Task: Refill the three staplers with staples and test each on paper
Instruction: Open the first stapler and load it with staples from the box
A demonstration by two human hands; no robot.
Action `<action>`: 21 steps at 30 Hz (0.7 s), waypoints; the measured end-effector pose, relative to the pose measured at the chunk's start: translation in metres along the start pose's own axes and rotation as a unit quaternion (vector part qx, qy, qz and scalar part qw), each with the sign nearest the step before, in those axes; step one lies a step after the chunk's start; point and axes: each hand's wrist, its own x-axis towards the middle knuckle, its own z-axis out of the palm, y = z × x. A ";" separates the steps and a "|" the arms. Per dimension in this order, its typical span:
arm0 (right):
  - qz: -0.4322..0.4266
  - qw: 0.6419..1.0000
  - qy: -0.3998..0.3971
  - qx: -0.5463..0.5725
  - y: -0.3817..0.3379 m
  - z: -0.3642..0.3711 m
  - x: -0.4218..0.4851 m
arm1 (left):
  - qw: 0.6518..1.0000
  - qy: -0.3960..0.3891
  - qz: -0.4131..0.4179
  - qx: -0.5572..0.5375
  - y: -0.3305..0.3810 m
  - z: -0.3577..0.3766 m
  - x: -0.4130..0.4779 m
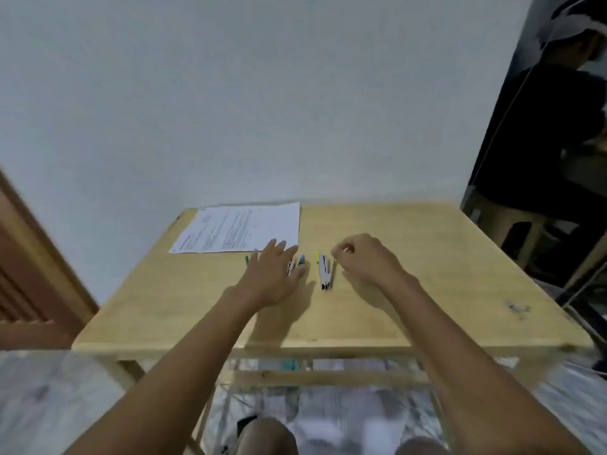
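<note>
A yellow-tipped stapler lies lengthwise on the wooden table, between my hands. My left hand lies flat with straight fingers over a blue-tipped stapler, most of which it hides. A green tip of a third stapler shows just left of that hand. My right hand hovers right of the yellow stapler with curled fingers, pinching something small and pale that is too blurred to name. Printed paper sheets lie at the table's far left.
The table stands against a pale wall. A wooden door is at the left. A dark doorway with a plastic stool is at the right. Small debris lies near the table's right edge. My knees show below.
</note>
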 end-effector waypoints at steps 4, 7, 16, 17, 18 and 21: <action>0.037 0.989 0.058 -0.133 -0.012 0.031 -0.012 | 0.999 0.000 -0.007 0.046 -0.017 0.023 -0.008; 0.060 0.986 0.070 -0.136 -0.018 0.040 -0.005 | 1.000 0.014 0.002 0.019 -0.021 0.032 -0.010; 0.134 0.988 0.070 -0.020 -0.013 0.057 0.004 | 0.934 0.191 -0.017 -0.300 0.013 0.031 -0.015; 0.124 0.989 0.084 0.003 -0.011 0.058 -0.001 | 0.916 0.181 -0.045 -0.355 0.021 0.030 -0.015; 0.109 0.989 0.099 0.027 -0.011 0.058 -0.009 | 0.902 0.172 -0.065 -0.390 0.028 0.029 -0.017; 0.073 0.983 0.136 0.095 -0.017 0.061 -0.040 | 0.877 0.149 -0.069 -0.451 0.038 0.024 -0.025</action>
